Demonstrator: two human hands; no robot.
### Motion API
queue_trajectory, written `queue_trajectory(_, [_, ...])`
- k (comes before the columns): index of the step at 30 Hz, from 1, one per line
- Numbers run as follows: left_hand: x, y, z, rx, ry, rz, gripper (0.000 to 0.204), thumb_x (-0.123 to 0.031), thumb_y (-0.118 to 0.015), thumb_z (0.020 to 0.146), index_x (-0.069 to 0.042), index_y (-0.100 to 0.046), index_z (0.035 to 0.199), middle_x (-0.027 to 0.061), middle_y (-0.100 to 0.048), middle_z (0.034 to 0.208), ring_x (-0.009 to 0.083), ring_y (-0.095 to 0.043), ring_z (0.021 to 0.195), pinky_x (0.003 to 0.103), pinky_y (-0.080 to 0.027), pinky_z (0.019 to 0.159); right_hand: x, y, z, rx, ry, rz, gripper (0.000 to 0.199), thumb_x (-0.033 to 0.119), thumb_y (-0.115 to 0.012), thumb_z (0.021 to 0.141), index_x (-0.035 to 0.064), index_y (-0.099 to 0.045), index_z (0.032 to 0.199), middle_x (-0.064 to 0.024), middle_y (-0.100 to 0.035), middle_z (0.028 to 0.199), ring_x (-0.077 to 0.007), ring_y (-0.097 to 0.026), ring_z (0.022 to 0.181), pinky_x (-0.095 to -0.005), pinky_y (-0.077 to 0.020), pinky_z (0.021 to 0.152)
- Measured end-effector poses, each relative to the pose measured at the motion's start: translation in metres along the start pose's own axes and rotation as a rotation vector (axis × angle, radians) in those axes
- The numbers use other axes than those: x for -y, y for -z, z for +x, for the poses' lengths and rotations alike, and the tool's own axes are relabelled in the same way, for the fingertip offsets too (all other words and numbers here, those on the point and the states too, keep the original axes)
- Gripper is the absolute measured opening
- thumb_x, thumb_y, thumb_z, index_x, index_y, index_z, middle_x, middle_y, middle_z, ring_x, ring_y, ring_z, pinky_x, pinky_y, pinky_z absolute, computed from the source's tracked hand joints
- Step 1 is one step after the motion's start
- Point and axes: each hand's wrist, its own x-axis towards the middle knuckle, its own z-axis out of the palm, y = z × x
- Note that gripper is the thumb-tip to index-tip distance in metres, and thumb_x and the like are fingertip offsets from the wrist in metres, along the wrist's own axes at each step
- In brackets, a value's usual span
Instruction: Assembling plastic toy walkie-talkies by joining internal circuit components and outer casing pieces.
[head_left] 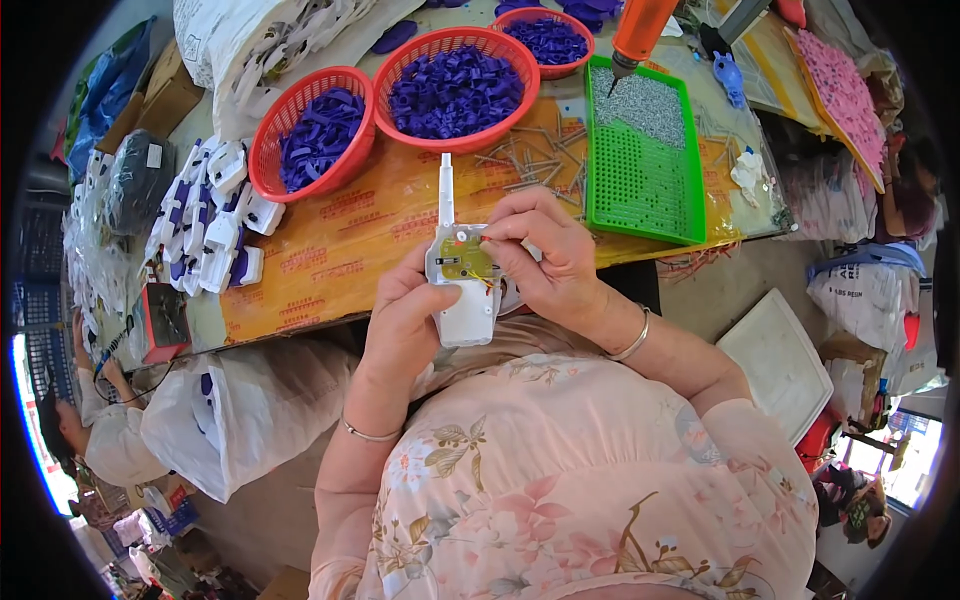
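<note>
I hold a white plastic toy handset shell [463, 305] with a long antenna over the table's near edge. A yellowish circuit board [464, 260] lies in its open back. My left hand [400, 320] grips the shell from the left and below. My right hand [545, 255] holds the shell's right side, fingertips pressing on the board. An orange electric screwdriver [637, 30] hangs above the green screw tray [640, 180] at the back right.
Three red baskets [300, 100] [400, 70] [580, 62] hold purple plastic parts. Assembled white and purple handsets [205, 215] pile up at the left. Loose screws [530, 160] lie on the orange tabletop [330, 250]. Another person's sleeve [110, 440] shows at lower left. White bags [240, 410] hang below the table.
</note>
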Motion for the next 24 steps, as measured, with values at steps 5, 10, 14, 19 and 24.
queue_trajectory(5, [0.0, 0.002, 0.001, 0.003, 0.009, -0.001, 0.05, 0.003, -0.045, 0.074, 0.006, -0.047, 0.124, 0.0136, -0.062, 0.108, 0.0194, -0.065, 0.089, 0.031, -0.053, 0.081, -0.001, -0.004, -0.003, -0.125, -0.077, 0.215, 0.011, -0.004, -0.06, 0.083, 0.0017, -0.057, 0.091, -0.0069, -0.056, 0.089, -0.014, -0.054, 0.076, -0.0256, -0.0453, 0.065])
queue_trajectory(10, [-0.002, -0.001, 0.001, -0.047, -0.001, 0.011, 0.049, 0.003, -0.044, 0.075, 0.006, -0.048, 0.124, 0.0145, -0.062, 0.107, 0.0205, -0.065, 0.091, 0.031, -0.053, 0.08, 0.0, 0.0, -0.003, -0.056, -0.26, 0.318, 0.009, -0.001, -0.05, 0.091, 0.003, -0.051, 0.1, 0.0001, -0.055, 0.086, -0.0041, -0.049, 0.075, -0.0207, -0.0439, 0.064])
queue_trajectory(14, [-0.002, -0.004, 0.001, -0.047, -0.019, 0.047, 0.048, 0.003, -0.044, 0.076, 0.006, -0.048, 0.124, 0.0145, -0.062, 0.107, 0.0197, -0.065, 0.091, 0.031, -0.053, 0.079, 0.005, 0.002, -0.003, -0.034, -0.366, 0.372, 0.008, -0.001, -0.05, 0.091, 0.0032, -0.05, 0.098, -0.0003, -0.055, 0.081, -0.0037, -0.05, 0.07, -0.0193, -0.0445, 0.06])
queue_trajectory(19, [-0.002, -0.009, -0.002, -0.051, -0.053, 0.158, 0.045, 0.002, -0.046, 0.077, 0.005, -0.048, 0.122, 0.0133, -0.062, 0.106, 0.017, -0.064, 0.09, 0.029, -0.052, 0.078, 0.007, -0.001, -0.004, -0.023, -0.496, 0.385, 0.008, 0.001, -0.051, 0.091, 0.0036, -0.05, 0.098, -0.001, -0.056, 0.076, -0.0044, -0.051, 0.062, -0.0198, -0.0452, 0.051])
queue_trajectory(24, [0.002, -0.012, -0.004, -0.077, -0.045, 0.201, 0.041, 0.0, -0.048, 0.079, 0.004, -0.049, 0.12, 0.0118, -0.063, 0.102, 0.0154, -0.063, 0.088, 0.028, -0.052, 0.076, 0.004, -0.009, -0.005, -0.077, -0.324, 0.195, 0.01, -0.002, -0.057, 0.085, 0.0035, -0.054, 0.093, -0.0057, -0.056, 0.078, -0.0136, -0.055, 0.066, -0.0247, -0.0457, 0.057])
